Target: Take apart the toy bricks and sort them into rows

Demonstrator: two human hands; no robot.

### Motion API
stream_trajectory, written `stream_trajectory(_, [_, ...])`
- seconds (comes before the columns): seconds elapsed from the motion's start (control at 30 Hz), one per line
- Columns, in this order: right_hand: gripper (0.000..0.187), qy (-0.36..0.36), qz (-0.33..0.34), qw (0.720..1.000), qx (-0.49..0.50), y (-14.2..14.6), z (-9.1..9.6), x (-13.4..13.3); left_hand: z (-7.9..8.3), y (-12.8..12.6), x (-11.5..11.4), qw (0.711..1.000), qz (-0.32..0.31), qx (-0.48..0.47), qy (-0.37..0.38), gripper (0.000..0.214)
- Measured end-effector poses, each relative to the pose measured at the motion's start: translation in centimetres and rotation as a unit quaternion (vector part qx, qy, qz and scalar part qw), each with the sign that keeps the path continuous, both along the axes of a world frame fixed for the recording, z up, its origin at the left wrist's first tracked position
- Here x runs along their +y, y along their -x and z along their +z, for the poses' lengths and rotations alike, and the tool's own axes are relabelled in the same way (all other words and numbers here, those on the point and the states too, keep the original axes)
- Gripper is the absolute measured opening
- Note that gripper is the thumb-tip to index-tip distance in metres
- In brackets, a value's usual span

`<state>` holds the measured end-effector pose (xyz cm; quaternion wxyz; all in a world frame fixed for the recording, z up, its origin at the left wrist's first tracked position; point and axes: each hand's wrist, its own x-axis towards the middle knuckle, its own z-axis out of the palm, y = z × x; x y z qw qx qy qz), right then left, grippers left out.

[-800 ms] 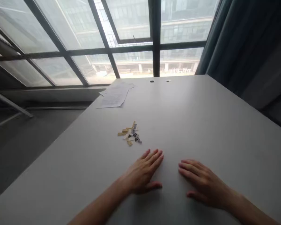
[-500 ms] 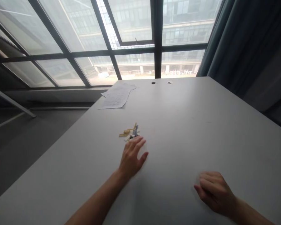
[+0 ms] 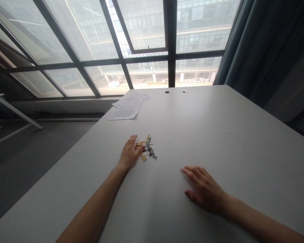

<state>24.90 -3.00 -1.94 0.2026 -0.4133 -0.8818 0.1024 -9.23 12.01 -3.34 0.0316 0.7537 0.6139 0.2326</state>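
Small pile of toy bricks [image 3: 148,145], yellow, grey, white, apparently studded

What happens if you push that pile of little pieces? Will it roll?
The pile of little pieces would probably spread apart, since they look loose. They'd likely slide easily across the smooth-looking table. Rolling seems unlikely: many look flat and straight-edged.

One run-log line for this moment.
left hand: open, at toy bricks | right hand: open, over table | papers: far left
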Motion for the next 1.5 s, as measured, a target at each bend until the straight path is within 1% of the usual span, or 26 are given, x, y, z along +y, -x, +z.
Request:
stream_trajectory(0.13, [0.084, 0.031, -0.032, 0.998, -0.044, 3.8, -0.3, 3.7, 0.3, -1.2, 1.5, 0.997, -0.050, 0.038, 0.043, 0.067])
stream_trajectory(0.23, [0.099, 0.051, -0.067, 0.994, -0.069, 6.8, -0.7, 6.4, 0.5, -2.5, 2.4, 0.993, -0.066, 0.062, 0.071, 0.060])
stream_trajectory(0.33, [0.111, 0.061, -0.093, 0.991, -0.076, 9.1, -0.9, 8.4, 0.6, -3.7, 2.8, 0.990, -0.079, 0.077, 0.084, 0.056])
stream_trajectory(0.43, [0.114, 0.060, -0.113, 0.989, -0.072, 10.4, -0.9, 9.4, 0.8, -5.1, 2.4, 0.988, -0.098, 0.082, 0.083, 0.051])
stream_trajectory(0.57, [0.117, 0.057, -0.138, 0.986, -0.070, 10.7, -1.0, 9.4, 0.7, -7.8, 1.2, 0.990, -0.103, 0.067, 0.068, 0.044])
stream_trajectory(0.67, [0.116, 0.059, -0.158, 0.983, -0.071, 10.1, -1.2, 9.0, 0.4, -10.5, 0.0, 0.992, -0.105, 0.038, 0.056, 0.042])
stream_trajectory(0.77, [0.113, 0.058, -0.173, 0.980, -0.077, 8.4, -1.4, 8.6, 0.3, -13.0, -0.9, 0.990, -0.128, -0.005, 0.055, 0.041])
stream_trajectory(0.93, [0.101, 0.045, -0.181, 0.978, -0.094, 3.6, -1.7, 7.9, 0.6, -16.0, -2.5, 0.975, -0.192, -0.088, 0.061, 0.037])
stream_trajectory(1.07, [0.095, 0.044, -0.176, 0.977, -0.108, 0.3, -1.6, 7.7, 1.0, -17.2, -3.7, 0.957, -0.233, -0.158, 0.073, 0.036])
stream_trajectory(1.13, [0.094, 0.046, -0.168, 0.978, -0.111, -0.7, -1.4, 7.5, 1.2, -17.2, -3.8, 0.949, -0.241, -0.188, 0.080, 0.037])
stream_trajectory(1.2, [0.093, 0.045, -0.166, 0.979, -0.106, -1.4, -1.2, 7.3, 1.3, -16.7, -3.7, 0.946, -0.233, -0.211, 0.083, 0.040])
stream_trajectory(1.33, [0.097, 0.041, -0.141, 0.985, -0.086, -2.3, -0.9, 6.5, 1.4, -14.5, -3.6, 0.950, -0.199, -0.228, 0.083, 0.043])
stream_trajectory(1.4, [0.103, 0.040, -0.124, 0.988, -0.081, -2.7, -0.8, 6.1, 1.5, -13.0, -4.1, 0.953, -0.209, -0.201, 0.089, 0.047])
stream_trajectory(1.43, [0.106, 0.039, -0.117, 0.989, -0.080, -2.8, -0.8, 5.9, 1.5, -12.2, -4.5, 0.956, -0.230, -0.159, 0.091, 0.055])
stream_trajectory(1.5, [0.112, 0.037, -0.104, 0.991, -0.080, -2.8, -0.8, 5.8, 1.4, -11.1, -5.5, 0.954, -0.279, -0.059, 0.089, 0.081])
